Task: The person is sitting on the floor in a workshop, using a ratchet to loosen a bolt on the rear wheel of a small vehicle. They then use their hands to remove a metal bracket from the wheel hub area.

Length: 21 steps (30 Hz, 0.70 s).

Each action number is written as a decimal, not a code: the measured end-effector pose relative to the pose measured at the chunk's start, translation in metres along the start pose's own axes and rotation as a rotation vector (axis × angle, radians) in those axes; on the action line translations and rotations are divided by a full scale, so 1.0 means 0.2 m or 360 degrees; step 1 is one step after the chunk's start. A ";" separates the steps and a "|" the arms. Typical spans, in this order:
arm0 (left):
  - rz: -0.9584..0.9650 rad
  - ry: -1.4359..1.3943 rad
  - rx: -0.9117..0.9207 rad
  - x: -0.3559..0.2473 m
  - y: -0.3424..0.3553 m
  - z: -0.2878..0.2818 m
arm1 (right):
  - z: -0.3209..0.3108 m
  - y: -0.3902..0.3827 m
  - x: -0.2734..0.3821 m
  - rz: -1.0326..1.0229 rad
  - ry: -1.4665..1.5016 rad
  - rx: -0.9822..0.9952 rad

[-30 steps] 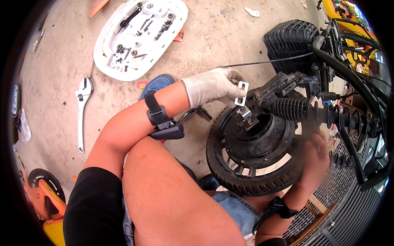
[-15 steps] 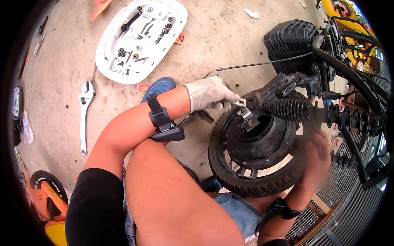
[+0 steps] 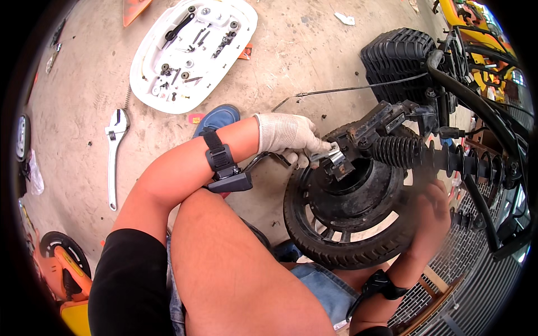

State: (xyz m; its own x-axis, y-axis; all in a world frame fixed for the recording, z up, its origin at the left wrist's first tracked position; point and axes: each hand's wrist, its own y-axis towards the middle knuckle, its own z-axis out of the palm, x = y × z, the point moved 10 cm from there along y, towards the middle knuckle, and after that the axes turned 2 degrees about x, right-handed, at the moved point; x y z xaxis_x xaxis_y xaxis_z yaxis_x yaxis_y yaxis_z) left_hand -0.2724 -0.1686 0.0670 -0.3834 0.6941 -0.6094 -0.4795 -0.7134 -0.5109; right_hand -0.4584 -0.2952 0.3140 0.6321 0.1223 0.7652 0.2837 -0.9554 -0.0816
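Note:
A beige knit glove covers my left hand [image 3: 297, 140], its fingers pinched on a small silver slotted plate [image 3: 320, 154], low beside the metal bracket [image 3: 338, 158] at the wheel's axle. The black wheel [image 3: 350, 252] lies tilted beneath, with a coil-spring shock [image 3: 398, 151] extending rightward from the axle block [image 3: 370, 129]. My right hand [image 3: 428, 210] is at the right side of the tire, below the spring; a blurred patch smears its fingers, and what they touch is unclear.
A white tray [image 3: 137, 67] holds several small parts. An adjustable wrench [image 3: 115, 159] lies on the concrete floor [image 3: 78, 112]. A black frame [image 3: 476, 101] rises at right, beside a ribbed black part [image 3: 392, 61]. An orange scooter [image 3: 67, 269] stands at lower left.
My left hand has lowered the silver plate from above the axle bracket to down beside it, turning it flatter along the way. My right hand stays roughly in place.

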 end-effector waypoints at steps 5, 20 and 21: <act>-0.0041 0.0086 0.0069 0.03 0.03 0.02 | 0.00 0.00 0.01 0.0000 -0.0068 -0.0022; 0.0342 0.0422 0.0046 -0.14 -0.07 0.02 | 0.00 0.00 0.01 0.0015 -0.0066 -0.0011; 0.0330 0.0489 0.0048 -0.14 -0.07 0.02 | 0.00 0.00 0.01 0.0022 -0.0067 -0.0010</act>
State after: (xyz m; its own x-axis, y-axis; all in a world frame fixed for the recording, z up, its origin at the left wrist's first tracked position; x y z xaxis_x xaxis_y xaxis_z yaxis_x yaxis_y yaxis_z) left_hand -0.2580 -0.1780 0.0939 -0.2222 0.4704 -0.8540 -0.4412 -0.8296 -0.3422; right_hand -0.4568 -0.2945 0.3152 0.6658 0.1204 0.7363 0.2702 -0.9588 -0.0876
